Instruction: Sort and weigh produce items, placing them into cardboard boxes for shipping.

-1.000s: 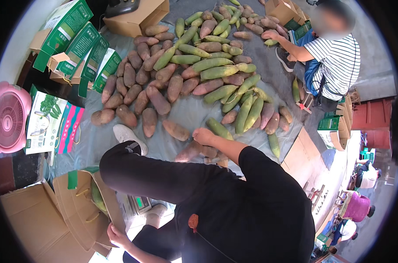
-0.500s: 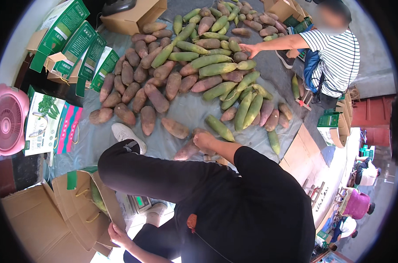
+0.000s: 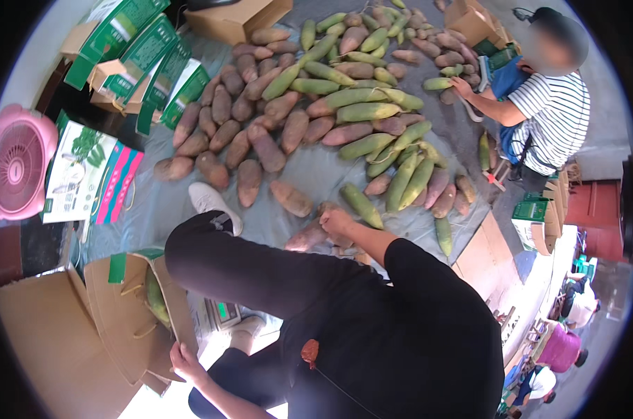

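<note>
Dozens of green and reddish-brown roots (image 3: 266,148) are lying across a bluish plastic sheet (image 3: 316,178), which is probably keeping them clear of the floor and spread where you can see each one. Your bent leg (image 3: 240,265) is resting between that spread and an open cardboard box (image 3: 110,318), so both are staying within your reach. Your left hand (image 3: 185,364) is pinching the rim of the box, its grip narrow on the wall, seemingly steadying it. Your right hand (image 3: 337,223) is curling down beside the leg at a brownish root (image 3: 325,207), whose end is showing past your knuckles; I cannot tell whether that grip is closing on it. Green printed cartons (image 3: 131,38) are standing in a row at the upper left, their contents hidden from you. Inside the box at your left hand, one green root (image 3: 156,297) is showing, partly covered by the wall; anything deeper is hiding. Just beside the box, a small scale (image 3: 224,314) is glowing green.
</note>
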Tool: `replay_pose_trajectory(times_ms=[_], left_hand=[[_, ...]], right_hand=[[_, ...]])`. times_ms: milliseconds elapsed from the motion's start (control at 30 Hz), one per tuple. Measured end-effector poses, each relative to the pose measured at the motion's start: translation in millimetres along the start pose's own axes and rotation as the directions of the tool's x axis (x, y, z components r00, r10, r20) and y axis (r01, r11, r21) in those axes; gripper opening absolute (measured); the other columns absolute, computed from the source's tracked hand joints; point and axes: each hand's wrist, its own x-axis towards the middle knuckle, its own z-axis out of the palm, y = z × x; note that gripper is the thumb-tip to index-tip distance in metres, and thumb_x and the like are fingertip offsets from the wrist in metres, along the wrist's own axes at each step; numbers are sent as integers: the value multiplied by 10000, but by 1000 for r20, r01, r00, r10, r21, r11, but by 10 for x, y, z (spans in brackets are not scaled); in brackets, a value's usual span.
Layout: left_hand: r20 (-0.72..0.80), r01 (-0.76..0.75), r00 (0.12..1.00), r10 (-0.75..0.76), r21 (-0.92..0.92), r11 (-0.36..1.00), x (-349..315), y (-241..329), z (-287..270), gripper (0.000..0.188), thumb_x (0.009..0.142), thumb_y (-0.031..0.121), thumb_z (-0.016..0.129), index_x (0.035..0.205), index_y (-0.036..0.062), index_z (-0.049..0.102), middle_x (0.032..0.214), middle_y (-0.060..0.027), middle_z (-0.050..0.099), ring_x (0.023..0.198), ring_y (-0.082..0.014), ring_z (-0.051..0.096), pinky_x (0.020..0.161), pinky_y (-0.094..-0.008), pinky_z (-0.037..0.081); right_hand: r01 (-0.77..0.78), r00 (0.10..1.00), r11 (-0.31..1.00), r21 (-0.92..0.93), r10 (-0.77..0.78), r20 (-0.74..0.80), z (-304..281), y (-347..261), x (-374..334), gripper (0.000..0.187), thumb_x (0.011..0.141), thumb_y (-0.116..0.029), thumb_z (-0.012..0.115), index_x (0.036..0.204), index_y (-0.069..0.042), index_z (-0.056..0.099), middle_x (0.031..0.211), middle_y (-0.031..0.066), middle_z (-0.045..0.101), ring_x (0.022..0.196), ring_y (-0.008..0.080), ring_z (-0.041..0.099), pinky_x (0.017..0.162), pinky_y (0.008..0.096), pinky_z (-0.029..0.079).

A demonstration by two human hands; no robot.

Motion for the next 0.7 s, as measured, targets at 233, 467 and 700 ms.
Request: replay_pose_trajectory(times_ms=[233, 467, 700], left_hand=[[17, -50, 999, 50, -34, 998, 42, 92, 31, 267, 896, 219, 557, 997, -22, 609, 871, -163, 639, 764, -267, 609, 704, -361, 483], [23, -31, 999, 31, -12, 999, 37, 62, 19, 276, 891, 224, 568, 1011, -22, 605, 864, -166, 635, 752, -275, 607, 700, -368, 482], [70, 13, 998, -12, -14, 1000, 66, 259, -102, 252, 858, 135, 585, 1025, -54, 581, 913, -187, 600, 817, -321, 588, 724, -390, 467]], right_hand=[[-41, 992, 996, 80, 50, -118, 21, 120, 93, 154, 744, -198, 559, 806, -130, 684, 829, 107, 671, 819, 281, 637, 754, 374, 498], [-123, 882, 988, 91, 151, -445, -646, 585, 204, 323, 726, -166, 584, 1035, -73, 600, 889, 178, 641, 802, 296, 632, 716, 409, 505], [-278, 547, 903, 329, 430, -718, -1841, 1832, 25, 336, 762, -108, 527, 1090, -49, 567, 798, 159, 633, 619, 255, 609, 573, 379, 489]])
